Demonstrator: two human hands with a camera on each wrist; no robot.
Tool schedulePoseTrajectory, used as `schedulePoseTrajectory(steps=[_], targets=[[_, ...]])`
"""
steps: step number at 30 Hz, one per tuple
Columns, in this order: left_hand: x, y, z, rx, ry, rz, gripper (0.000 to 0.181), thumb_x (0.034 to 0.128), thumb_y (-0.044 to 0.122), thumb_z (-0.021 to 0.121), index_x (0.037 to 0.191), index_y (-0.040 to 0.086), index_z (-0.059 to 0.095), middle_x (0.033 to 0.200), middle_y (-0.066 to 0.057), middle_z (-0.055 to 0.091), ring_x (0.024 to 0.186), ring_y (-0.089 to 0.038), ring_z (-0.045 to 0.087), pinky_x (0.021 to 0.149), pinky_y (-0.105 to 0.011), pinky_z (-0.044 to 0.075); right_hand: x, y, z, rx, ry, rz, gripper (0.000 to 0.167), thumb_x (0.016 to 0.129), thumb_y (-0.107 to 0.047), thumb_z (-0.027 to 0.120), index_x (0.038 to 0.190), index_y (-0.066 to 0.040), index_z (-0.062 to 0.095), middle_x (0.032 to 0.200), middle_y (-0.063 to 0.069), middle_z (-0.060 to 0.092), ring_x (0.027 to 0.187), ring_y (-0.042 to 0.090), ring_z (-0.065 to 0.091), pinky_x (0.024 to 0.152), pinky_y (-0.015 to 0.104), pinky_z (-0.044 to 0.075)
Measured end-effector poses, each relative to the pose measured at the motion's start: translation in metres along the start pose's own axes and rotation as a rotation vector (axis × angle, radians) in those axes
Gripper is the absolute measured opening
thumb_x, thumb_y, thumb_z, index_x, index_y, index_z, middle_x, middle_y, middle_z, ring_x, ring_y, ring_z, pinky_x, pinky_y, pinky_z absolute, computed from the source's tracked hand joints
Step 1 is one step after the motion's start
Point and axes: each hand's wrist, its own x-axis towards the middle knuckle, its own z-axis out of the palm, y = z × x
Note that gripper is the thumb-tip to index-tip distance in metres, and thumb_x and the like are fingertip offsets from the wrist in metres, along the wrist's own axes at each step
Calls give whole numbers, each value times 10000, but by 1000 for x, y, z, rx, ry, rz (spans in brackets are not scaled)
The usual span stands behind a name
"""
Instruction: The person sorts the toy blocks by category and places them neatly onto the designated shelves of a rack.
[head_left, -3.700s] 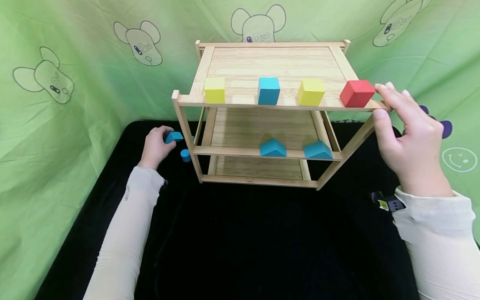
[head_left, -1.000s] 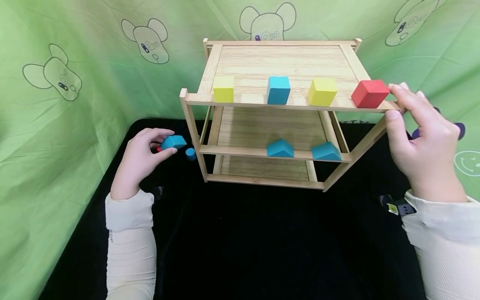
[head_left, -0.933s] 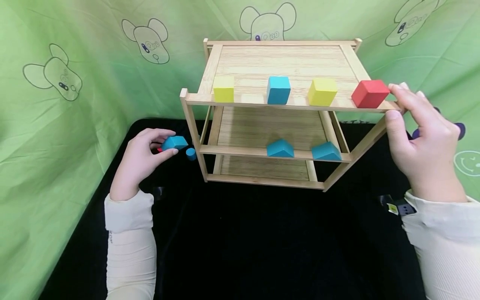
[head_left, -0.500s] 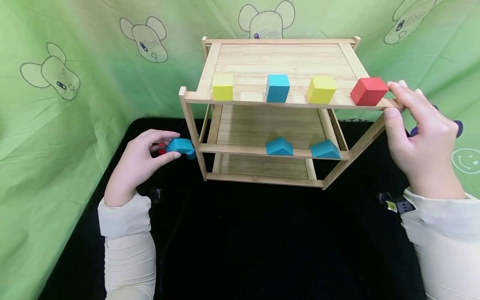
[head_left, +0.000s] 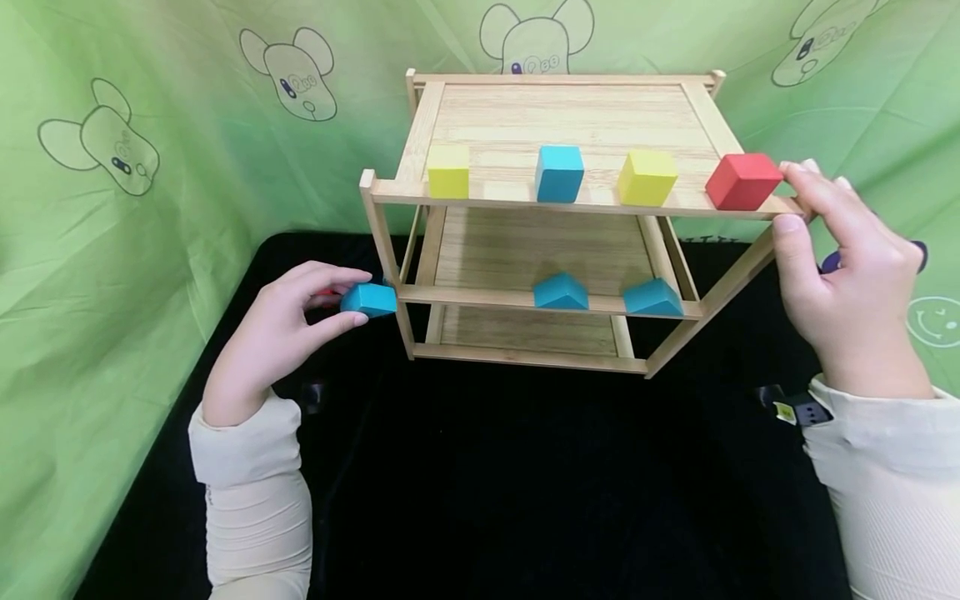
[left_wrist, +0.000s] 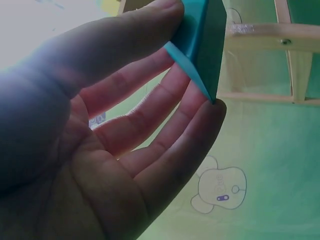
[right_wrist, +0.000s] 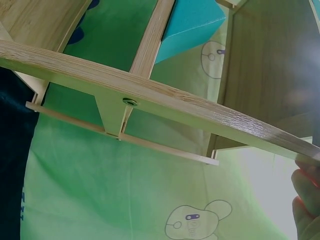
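Observation:
My left hand (head_left: pixel 277 325), left of the wooden shelf (head_left: pixel 562 125), pinches a blue triangular block (head_left: pixel 371 300) between thumb and fingertips. In the left wrist view, one end of this block (left_wrist: pixel 200 45) points toward the palm. At the top right front corner of the shelf, my right hand (head_left: pixel 855 275) grips the frame, its index fingertip close beside a red cube (head_left: pixel 742 182). Two more blue triangular blocks, a middle one (head_left: pixel 561 292) and a right one (head_left: pixel 652 297), stand on the middle tier's front rail. Only some right fingertips (right_wrist: pixel 306 192) show in the right wrist view.
Along the top front edge stand a left yellow cube (head_left: pixel 448 172), a blue block (head_left: pixel 559 175) and a right yellow cube (head_left: pixel 647 178). Something red shows behind the left fingers. Black cloth (head_left: pixel 525 483) lies below; a green printed curtain (head_left: pixel 172 167) surrounds the shelf.
My left hand has picked the blue triangular block up and carried it right, up to the shelf's left front post. It now hides the blue cylinder. My right hand stays at the corner.

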Motion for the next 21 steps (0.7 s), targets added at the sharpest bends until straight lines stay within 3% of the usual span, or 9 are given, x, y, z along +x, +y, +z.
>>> schedulePoseTrajectory(steps=[7,12,21], targets=[[2,1,6,-37,2,53,382,884,27,778,1256,36,693,1177,-64,659,1067,-189,658,984,-274,526,0,0,-1,1,-11,6,385,968,-317,604,1263,-99,721,1027,314,705,1240,65,596,1147,355,382],[3,1,12,-42,3,102,406,873,6,780,1268,30,685,1194,-69,659,1092,-177,630,995,-307,525,0,1,-3,-8,-24,7,382,961,-295,596,1273,-111,717,1073,282,714,1248,60,590,1149,350,380],[6,7,21,-47,28,154,427,864,18,792,1277,44,685,1203,-44,663,1084,-152,628,976,-281,535,0,1,-3,-21,-21,-1,388,959,-288,583,1275,-109,715,1019,318,704,1250,83,591,1145,350,382]])
